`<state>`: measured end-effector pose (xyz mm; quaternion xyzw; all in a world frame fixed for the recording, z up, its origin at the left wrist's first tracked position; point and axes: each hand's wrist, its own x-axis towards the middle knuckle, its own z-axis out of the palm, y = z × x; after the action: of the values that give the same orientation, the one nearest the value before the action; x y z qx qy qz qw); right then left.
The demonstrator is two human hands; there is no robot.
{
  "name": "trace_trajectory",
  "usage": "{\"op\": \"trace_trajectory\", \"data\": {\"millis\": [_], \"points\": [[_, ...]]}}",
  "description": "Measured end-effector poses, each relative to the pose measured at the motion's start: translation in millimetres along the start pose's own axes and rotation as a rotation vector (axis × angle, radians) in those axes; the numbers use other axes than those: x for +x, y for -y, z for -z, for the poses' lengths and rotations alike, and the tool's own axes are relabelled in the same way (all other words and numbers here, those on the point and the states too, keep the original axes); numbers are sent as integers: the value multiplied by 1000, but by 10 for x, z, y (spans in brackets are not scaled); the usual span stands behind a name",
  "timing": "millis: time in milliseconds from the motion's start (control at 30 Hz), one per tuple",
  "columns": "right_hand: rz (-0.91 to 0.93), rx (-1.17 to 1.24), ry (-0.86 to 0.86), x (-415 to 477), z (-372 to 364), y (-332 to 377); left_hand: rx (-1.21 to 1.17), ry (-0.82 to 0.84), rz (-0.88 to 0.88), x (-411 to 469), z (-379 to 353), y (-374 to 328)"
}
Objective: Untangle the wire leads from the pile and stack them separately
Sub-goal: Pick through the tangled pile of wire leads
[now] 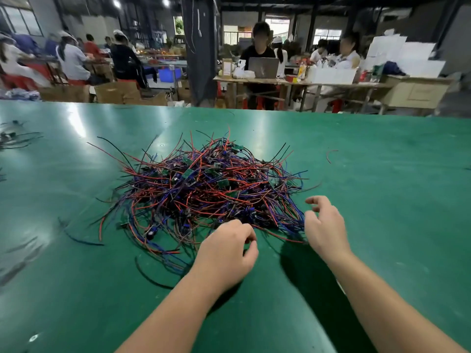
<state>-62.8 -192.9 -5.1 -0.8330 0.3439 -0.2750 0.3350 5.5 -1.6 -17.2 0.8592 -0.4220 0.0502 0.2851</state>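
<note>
Where the glossy green table (382,174) catches the light, the pile of wire leads (204,184) lies at its middle, red, blue and black strands tangled around small green boards (187,173). The left hand (226,250) is at the pile's near edge, fingers curled; whether they pinch a wire I cannot tell. The right hand (326,225) is at the near right fringe, fingers loosely bent, holding nothing. Beyond, people (71,59) sit among cardboard boxes (117,93); one faces a laptop (262,67).
</note>
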Motion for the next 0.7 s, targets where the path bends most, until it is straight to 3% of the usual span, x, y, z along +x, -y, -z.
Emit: {"op": "trace_trajectory", "data": {"millis": [100, 167, 233, 300, 367, 533, 700], "points": [[-173, -89, 192, 235, -111, 53, 31, 11, -5, 13, -38, 16], [-180, -119, 299, 359, -121, 126, 62, 4, 12, 0, -47, 23], [-193, 20, 389, 452, -130, 194, 62, -17, 32, -16, -28, 40], [-210, 145, 496, 442, -153, 240, 61, -96, 68, -6, 62, 65], [-167, 122, 561, 383, -186, 253, 61, -224, 126, 11, 204, 105], [23, -13, 558, 136, -302, 266, -70, -426, 199, 12, 445, 127], [192, -217, 478, -176, -450, 367, -128, -497, -8, -57, 506, -128]]}}
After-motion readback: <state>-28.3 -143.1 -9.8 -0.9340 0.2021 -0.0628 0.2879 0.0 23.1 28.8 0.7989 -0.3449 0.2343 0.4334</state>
